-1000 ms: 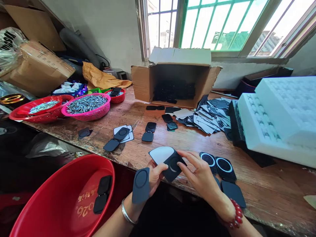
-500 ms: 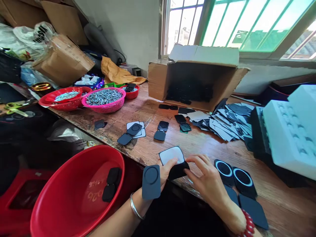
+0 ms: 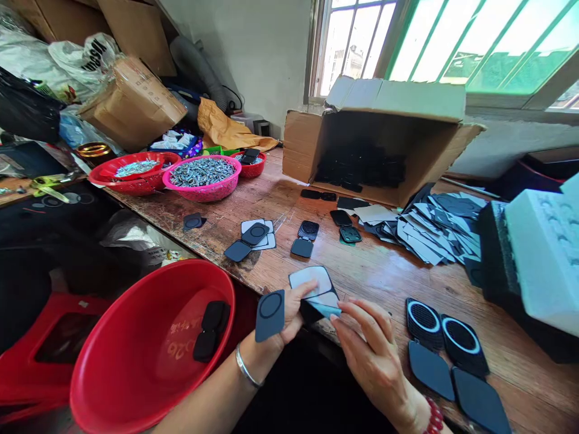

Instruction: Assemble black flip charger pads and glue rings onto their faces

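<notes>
At the tabletop's (image 3: 384,274) near edge, the left hand (image 3: 291,316) clasps a sheet (image 3: 322,277); the right hand (image 3: 373,352), fingertips together, pinches its flap (image 3: 327,301).

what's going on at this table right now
A person's left hand holds a thin black-and-white sheet, and the right hand pinches its lower right corner. A dark grey rectangular card with a ring outline lies over the base of the left hand. Two black square pads with white rings lie on the brown wooden table near the right hand.
</notes>
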A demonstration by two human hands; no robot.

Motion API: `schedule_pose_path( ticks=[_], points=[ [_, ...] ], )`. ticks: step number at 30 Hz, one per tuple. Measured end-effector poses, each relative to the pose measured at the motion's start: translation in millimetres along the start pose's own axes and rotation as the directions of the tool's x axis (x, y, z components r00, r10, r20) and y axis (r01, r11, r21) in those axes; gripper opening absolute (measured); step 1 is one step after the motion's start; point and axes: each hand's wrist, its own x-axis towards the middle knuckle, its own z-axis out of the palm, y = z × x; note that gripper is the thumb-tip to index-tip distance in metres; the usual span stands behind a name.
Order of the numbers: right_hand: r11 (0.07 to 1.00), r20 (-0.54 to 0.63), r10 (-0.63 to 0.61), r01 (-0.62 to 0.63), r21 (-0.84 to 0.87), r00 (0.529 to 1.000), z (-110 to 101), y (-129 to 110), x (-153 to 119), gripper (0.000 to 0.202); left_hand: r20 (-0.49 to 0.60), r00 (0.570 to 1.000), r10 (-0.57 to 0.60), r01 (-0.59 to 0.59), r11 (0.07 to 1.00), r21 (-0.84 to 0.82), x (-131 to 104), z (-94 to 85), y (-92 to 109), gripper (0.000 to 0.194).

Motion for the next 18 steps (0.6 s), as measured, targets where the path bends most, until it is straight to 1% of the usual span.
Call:
schedule_pose_path(
  ticks=[2,3,4,6,7,9,10,11,13,15,16,18],
  points=[
    [0.996,0.022,0.014,-0.016,0.083,1.000,-2.8,-7.2,-1.6,0.039,-0.012,0.999,-0.050,0.050,0.999,0.003,4.2,-4.7,12.5,0.022],
    [0.992,0.015,0.033,-0.035,0.119,0.999,-5.1,-10.7,-1.4,0.039,-0.033,0.998,-0.053,0.053,0.999,0.002,7.2,-6.8,21.5,0.020],
    [0.986,0.003,0.062,-0.061,0.153,0.998,-8.0,-14.0,-0.7,0.038,-0.071,0.997,-0.021,0.021,1.000,0.001,11.3,-9.1,32.5,0.019],
    [0.968,-0.033,0.143,-0.132,0.214,0.989,-15.2,-18.2,0.8,0.034,-0.179,0.978,0.108,-0.107,0.994,0.015,23.1,-15.3,59.9,0.016],
    [0.954,-0.047,0.199,-0.183,0.238,0.979,-18.9,-18.7,0.7,0.031,-0.239,0.950,0.201,-0.198,0.979,0.038,31.0,-19.8,75.8,0.015],
    [0.904,-0.035,0.340,-0.317,0.286,0.940,-25.4,-16.2,-2.5,0.023,-0.308,0.901,0.307,-0.300,0.951,0.071,49.6,-32.0,109.1,0.016],
    [0.863,-0.014,0.418,-0.393,0.317,0.908,-27.7,-13.4,-5.7,0.020,-0.338,0.876,0.343,-0.332,0.939,0.092,59.5,-39.3,125.2,0.017],
    [0.807,0.013,0.499,-0.470,0.358,0.867,-29.3,-10.0,-9.8,0.018,-0.362,0.854,0.374,-0.357,0.927,0.116,68.9,-46.7,140.0,0.018],
    [0.653,0.084,0.641,-0.599,0.464,0.763,-31.4,-1.8,-19.3,0.022,-0.374,0.823,0.427,-0.392,0.904,0.170,84.6,-60.4,163.4,0.019],
    [0.492,0.154,0.738,-0.679,0.545,0.657,-34.1,6.8,-28.5,0.029,-0.361,0.808,0.466,-0.407,0.884,0.230,93.7,-70.3,177.2,0.019],
    [0.433,0.178,0.772,-0.711,0.554,0.610,-36.6,11.1,-32.2,0.033,-0.343,0.806,0.482,-0.411,0.873,0.261,95.3,-73.4,180.7,0.021],
    [0.379,0.170,0.832,-0.765,0.521,0.528,-44.8,20.2,-37.7,0.038,-0.282,0.810,0.514,-0.425,0.846,0.322,93.4,-75.8,182.4,0.030]
  ],
)
